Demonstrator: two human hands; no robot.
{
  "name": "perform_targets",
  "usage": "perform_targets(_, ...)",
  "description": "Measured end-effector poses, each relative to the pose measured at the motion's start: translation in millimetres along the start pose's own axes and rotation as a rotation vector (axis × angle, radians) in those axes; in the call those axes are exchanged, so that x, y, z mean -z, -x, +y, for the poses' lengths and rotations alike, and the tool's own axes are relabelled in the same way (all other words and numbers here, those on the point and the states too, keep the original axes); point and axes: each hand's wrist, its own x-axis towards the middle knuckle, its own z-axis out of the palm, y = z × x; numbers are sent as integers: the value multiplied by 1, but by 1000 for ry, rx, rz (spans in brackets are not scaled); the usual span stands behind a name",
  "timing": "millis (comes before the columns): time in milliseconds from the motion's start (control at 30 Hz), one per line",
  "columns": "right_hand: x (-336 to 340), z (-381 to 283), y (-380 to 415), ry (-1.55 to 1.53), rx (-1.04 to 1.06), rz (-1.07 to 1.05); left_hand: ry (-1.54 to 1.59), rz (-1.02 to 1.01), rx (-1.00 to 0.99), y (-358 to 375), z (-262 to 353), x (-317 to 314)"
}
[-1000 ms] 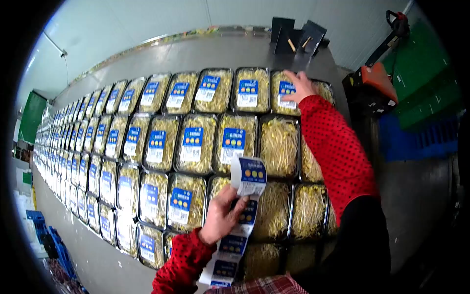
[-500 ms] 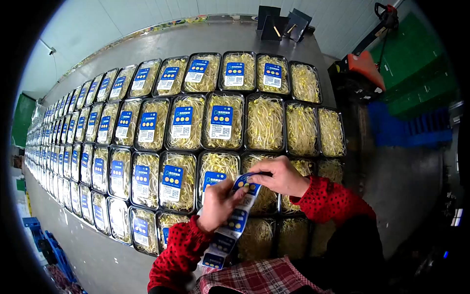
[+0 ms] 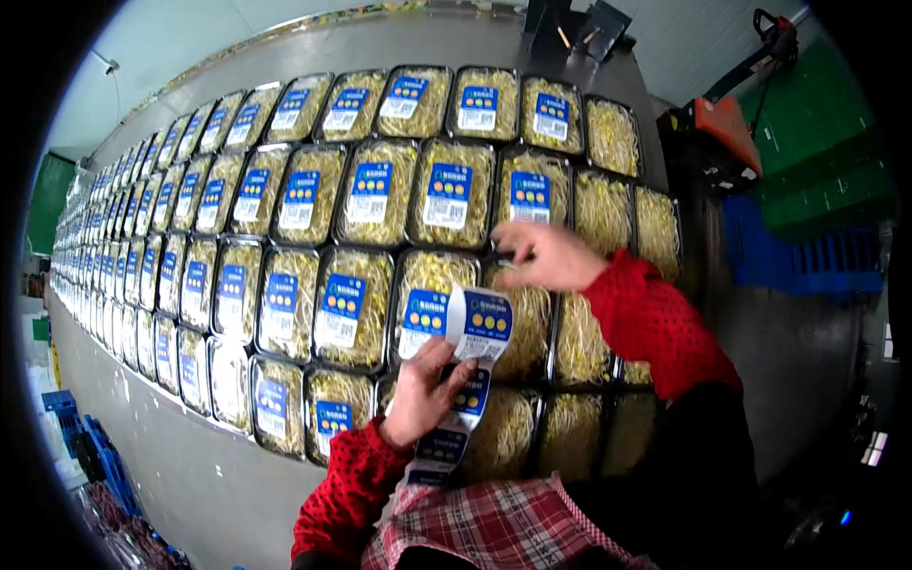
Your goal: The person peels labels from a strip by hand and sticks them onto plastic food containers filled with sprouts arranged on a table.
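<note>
My left hand (image 3: pixel 423 394) pinches a strip of blue and white labels (image 3: pixel 483 328), which hangs down toward my apron. Just below the bottom edge of a newly labelled tray (image 3: pixel 530 195) in the second row is my right hand (image 3: pixel 546 255); its fingers are bent and blurred, and no label shows in them. Black trays of sprouts sit in rows under both hands. A labelled tray (image 3: pixel 404 285) lies beside the strip. Toward the right, the trays carry no label, such as one sprout tray (image 3: pixel 604 211).
The grey metal table (image 3: pixel 237 494) carries long rows of trays running left. Black stands (image 3: pixel 579 33) sit at its far edge. On the right are an orange and black machine (image 3: pixel 717 133), green crates (image 3: pixel 817 142) and a blue pallet (image 3: pixel 826 256). Blue crates (image 3: pixel 95 465) stand lower left.
A label now lies on the second-row tray that was bare. My right hand has left the strip and moved up, while my left hand still holds it. The camera view has shifted.
</note>
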Motion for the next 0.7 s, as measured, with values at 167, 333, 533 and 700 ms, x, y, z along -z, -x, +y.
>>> perform_targets(167,-71,-46,92,-318,140,-58,-436,91,-206,28,13,-1)
perform_targets(333,-84,-59,126,-202,281,-2,69,-48,165,77,12,-18)
perform_targets(533,-15,-29,64,117,159,142,389,-3,593,131,25,-29)
perform_targets(700,-61,-24,76,694,-49,190,366,14,517,157,14,-36)
